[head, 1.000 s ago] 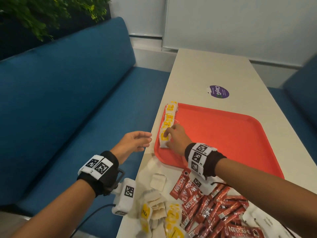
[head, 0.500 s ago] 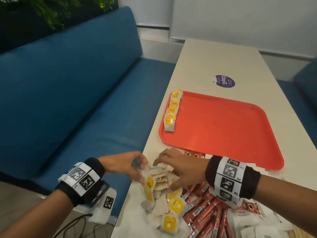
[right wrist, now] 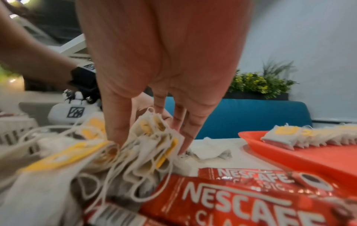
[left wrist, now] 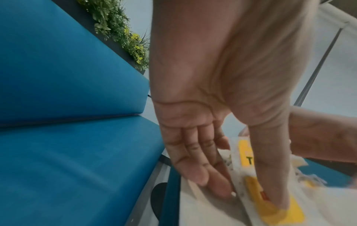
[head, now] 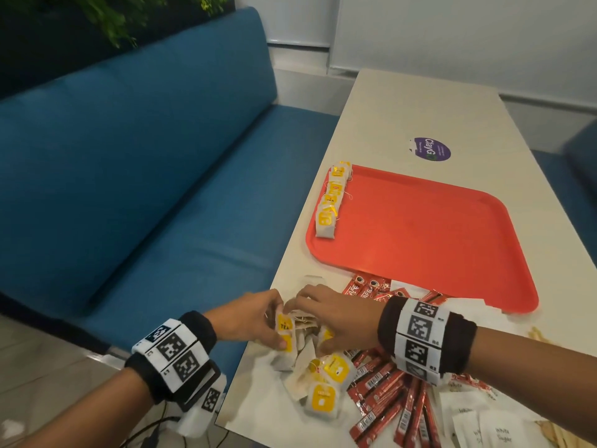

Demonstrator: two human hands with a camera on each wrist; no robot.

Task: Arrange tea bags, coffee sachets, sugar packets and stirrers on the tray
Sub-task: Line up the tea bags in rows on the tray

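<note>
Both of your hands are down in the loose heap of tea bags (head: 318, 367) at the near edge of the table (head: 420, 108). Your left hand (head: 248, 320) pinches one tea bag with a yellow "TEA" tag (head: 285, 333), thumb on its face and fingers behind it, as the left wrist view confirms; that grip is closed on the bag. Your right hand (head: 336, 313) has thumb and fingers pushed down into the same heap, bracketing a bunch of bags and strings; its grip is curled round tea bags, though exactly how many cannot be told. The red tray (head: 452, 247) lies farther along the table, with a row of tea bags (head: 332, 198) lined up overlapping along its left rim. Red Nescafe coffee sachets (head: 387, 392) lie fanned out on the table just right of the heap and under your right wrist. White sugar packets (head: 491, 428) sit at the near right corner. A purple sticker (head: 431, 149) is on the table beyond the tray. A blue bench seat (head: 129, 189) runs along the left
</note>
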